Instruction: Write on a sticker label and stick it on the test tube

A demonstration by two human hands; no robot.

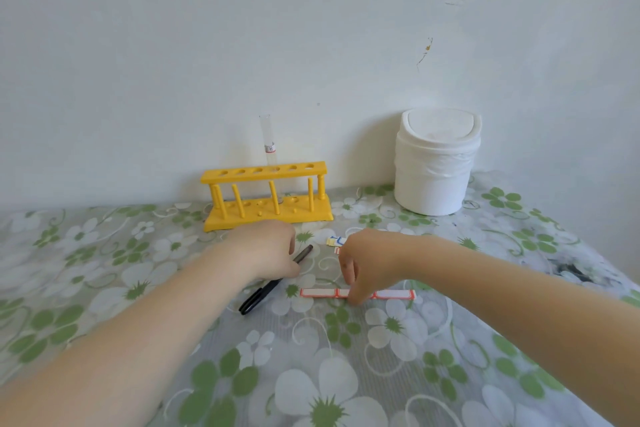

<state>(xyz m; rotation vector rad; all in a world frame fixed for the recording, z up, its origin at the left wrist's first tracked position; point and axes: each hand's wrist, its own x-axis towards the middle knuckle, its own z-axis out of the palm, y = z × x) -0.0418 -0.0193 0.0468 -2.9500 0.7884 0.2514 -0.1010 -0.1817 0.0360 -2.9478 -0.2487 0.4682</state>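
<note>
A test tube stands upright in a yellow rack at the 12 o'clock side of the desk, against the wall, and it already carries a small label with red edging around its middle. Whether anything is written on that label is too small to tell. So one round of labelling looks finished, and the scene reads as the start of another, or a fresh strip being readied.

At the centre of the desk lies a strip of red-bordered stickers, blank as far as can be seen. The right hand is on it, fingers drawn together and pressing or pinching the strip near its middle; I cannot tell if they have lifted an edge. Just beyond, at 1 o'clock from that hand, lie a few loose label scraps, one with blue edging.

The left hand rests over a black pen that lies slanted from 7 to 1 o'clock; the fingers curl loosely on or beside its barrel, and a firm hold cannot be confirmed. A white lidded bin sits at 2 o'clock.

Left to do, by my judgement: take up the pen, write on a sticker, peel it and wrap it on a tube.
</note>
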